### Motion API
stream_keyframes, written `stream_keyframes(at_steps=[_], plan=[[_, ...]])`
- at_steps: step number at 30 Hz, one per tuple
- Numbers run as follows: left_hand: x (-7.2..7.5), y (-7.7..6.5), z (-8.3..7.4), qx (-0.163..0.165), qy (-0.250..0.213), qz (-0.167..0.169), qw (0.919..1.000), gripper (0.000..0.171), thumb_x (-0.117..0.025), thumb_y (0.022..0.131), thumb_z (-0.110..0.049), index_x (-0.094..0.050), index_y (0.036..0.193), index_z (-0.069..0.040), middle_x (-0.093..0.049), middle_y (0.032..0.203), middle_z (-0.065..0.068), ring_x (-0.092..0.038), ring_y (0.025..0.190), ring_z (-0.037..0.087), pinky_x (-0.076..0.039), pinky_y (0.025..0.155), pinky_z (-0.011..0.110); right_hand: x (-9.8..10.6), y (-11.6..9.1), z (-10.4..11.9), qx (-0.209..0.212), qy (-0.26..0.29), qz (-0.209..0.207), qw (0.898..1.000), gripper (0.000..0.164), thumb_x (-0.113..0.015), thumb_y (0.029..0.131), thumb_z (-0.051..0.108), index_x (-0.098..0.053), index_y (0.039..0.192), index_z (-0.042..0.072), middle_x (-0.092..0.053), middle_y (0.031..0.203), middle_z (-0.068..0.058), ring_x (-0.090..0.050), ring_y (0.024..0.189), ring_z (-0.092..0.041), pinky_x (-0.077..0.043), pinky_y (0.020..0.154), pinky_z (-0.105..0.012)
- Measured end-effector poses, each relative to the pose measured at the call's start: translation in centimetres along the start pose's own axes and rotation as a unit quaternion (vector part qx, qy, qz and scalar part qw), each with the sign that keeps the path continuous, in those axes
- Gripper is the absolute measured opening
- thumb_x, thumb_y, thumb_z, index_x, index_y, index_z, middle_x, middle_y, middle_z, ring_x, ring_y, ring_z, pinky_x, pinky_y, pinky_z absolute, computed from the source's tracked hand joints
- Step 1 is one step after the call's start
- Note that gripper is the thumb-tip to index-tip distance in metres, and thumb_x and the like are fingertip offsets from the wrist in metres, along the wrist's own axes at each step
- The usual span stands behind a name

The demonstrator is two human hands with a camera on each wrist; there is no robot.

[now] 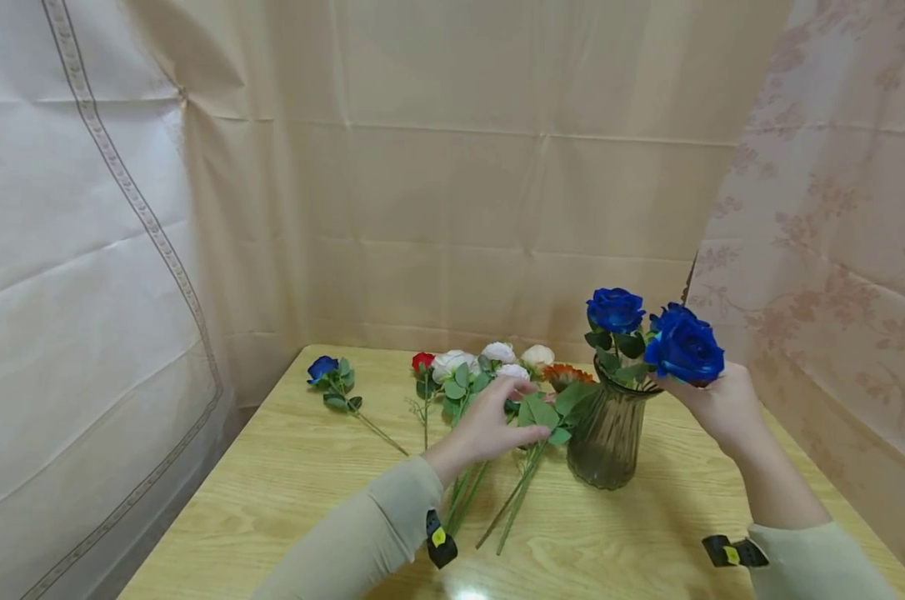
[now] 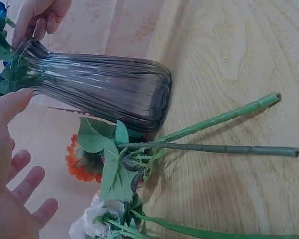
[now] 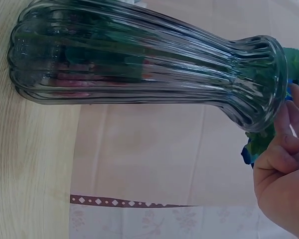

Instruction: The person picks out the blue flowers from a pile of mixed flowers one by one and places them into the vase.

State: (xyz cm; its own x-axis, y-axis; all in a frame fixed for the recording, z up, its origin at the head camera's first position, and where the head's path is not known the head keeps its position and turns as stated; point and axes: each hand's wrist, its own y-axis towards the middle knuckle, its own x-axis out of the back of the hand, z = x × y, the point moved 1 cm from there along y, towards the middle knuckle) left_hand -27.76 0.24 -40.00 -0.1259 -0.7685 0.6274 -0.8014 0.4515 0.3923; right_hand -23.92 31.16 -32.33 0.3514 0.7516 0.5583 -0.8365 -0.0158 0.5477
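Two blue roses (image 1: 616,310) and more stand at the mouth of a ribbed, smoky glass vase (image 1: 607,437), upright on the table. My right hand (image 1: 722,412) is at the vase's rim, right behind the large blue rose (image 1: 685,348). In the right wrist view its curled fingers (image 3: 284,144) pinch the rose just under the bloom, which hides part of the grip. My left hand (image 1: 490,421) is spread with nothing in it, over the leafy stems left of the vase. In the left wrist view its thumb (image 2: 20,99) points at the vase's neck.
Left of the vase lie an orange flower (image 1: 567,375), several white flowers (image 1: 452,365) and a red rose (image 1: 422,362), stems toward me. Another blue rose (image 1: 322,369) lies alone farther left on the wooden table (image 1: 272,500). Cloth curtains (image 1: 497,167) hang around the table.
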Motion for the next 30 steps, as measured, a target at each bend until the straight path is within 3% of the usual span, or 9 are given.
stream_keyframes(at_steps=[6,11,16,22,30], plan=[[0.6,0.2,-0.3,-0.012,-0.009,-0.010,0.9998,0.060,-0.071,0.077,-0.053,-0.050,0.125,-0.025,-0.048,0.121,-0.015,-0.048,0.107,0.005,-0.046,0.083,0.032,0.4,0.1,-0.1,0.015,0.032,-0.029,0.999,0.017,-0.071,0.086,0.016,-0.073,0.098,0.003,-0.068,0.083,0.014,-0.056,0.071,-0.004,-0.044,0.060,-0.019],[1.3,0.6,-0.5,-0.019,-0.005,-0.030,0.9993,0.055,-0.073,0.078,-0.050,-0.050,0.122,-0.026,-0.049,0.118,-0.015,-0.049,0.106,0.006,-0.046,0.085,0.035,1.1,0.3,0.2,0.046,0.010,-0.053,0.998,0.014,-0.067,0.089,0.016,-0.072,0.094,0.004,-0.066,0.075,0.014,-0.050,0.062,-0.008,-0.040,0.054,-0.021],[2.6,0.8,-1.1,-0.028,0.005,-0.043,0.9987,0.055,-0.072,0.078,-0.051,-0.050,0.122,-0.025,-0.051,0.119,-0.014,-0.050,0.108,0.008,-0.045,0.087,0.036,2.0,0.6,0.3,0.036,-0.019,-0.074,0.996,0.009,-0.072,0.083,0.008,-0.071,0.091,0.004,-0.063,0.071,0.020,-0.051,0.062,-0.004,-0.039,0.054,-0.017],[4.0,0.8,-1.9,-0.052,-0.013,-0.058,0.9969,0.051,-0.071,0.082,-0.044,-0.051,0.123,-0.022,-0.050,0.119,-0.011,-0.049,0.109,0.010,-0.043,0.091,0.038,3.1,0.9,0.0,0.013,0.010,-0.081,0.997,0.015,-0.064,0.083,-0.004,-0.067,0.097,0.002,-0.061,0.063,0.012,-0.053,0.052,-0.005,-0.041,0.045,-0.019],[5.5,0.6,-2.5,-0.092,-0.008,-0.083,0.9923,0.040,-0.069,0.085,-0.040,-0.056,0.117,-0.018,-0.055,0.117,-0.004,-0.051,0.107,0.008,-0.043,0.090,0.032,4.1,0.6,-0.4,-0.011,0.028,-0.069,0.997,0.027,-0.065,0.090,0.020,-0.065,0.107,-0.001,-0.064,0.087,0.025,-0.058,0.084,0.009,-0.044,0.066,-0.007]])
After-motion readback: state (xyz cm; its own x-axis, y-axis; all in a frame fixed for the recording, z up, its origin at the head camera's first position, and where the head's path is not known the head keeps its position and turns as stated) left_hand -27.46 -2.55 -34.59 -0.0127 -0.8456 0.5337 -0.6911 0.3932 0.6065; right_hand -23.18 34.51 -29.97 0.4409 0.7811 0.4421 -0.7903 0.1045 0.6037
